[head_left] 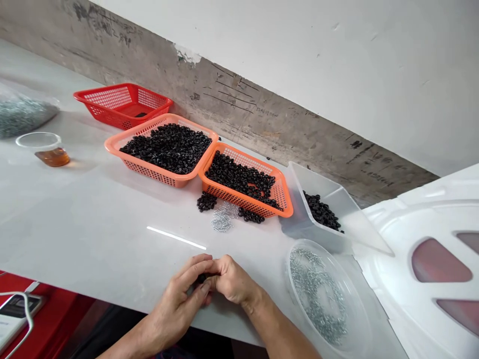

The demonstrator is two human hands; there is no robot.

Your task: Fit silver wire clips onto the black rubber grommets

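Observation:
My left hand (175, 309) and my right hand (232, 281) meet near the table's front edge, fingers curled together. Between them a small black ring (202, 278) is mostly hidden by my fingers. Just ahead lie a loose heap of black rings (207, 202) and a small tangle of silver metal bits (223, 218) on the white tabletop (93, 219). To my right, a round clear plastic tub (318, 294) holds silver bits. Two orange baskets (160, 149) (245, 180) full of black rings stand farther ahead.
A clear plastic tray (318, 209) with black rings stands right of the baskets. Farther left are a red basket (123, 105), a plastic cup with amber liquid (48, 149), and a bag of silver parts (22, 114). A white moulded plastic piece (422, 264) lies at right; a phone (17, 314) sits lower left.

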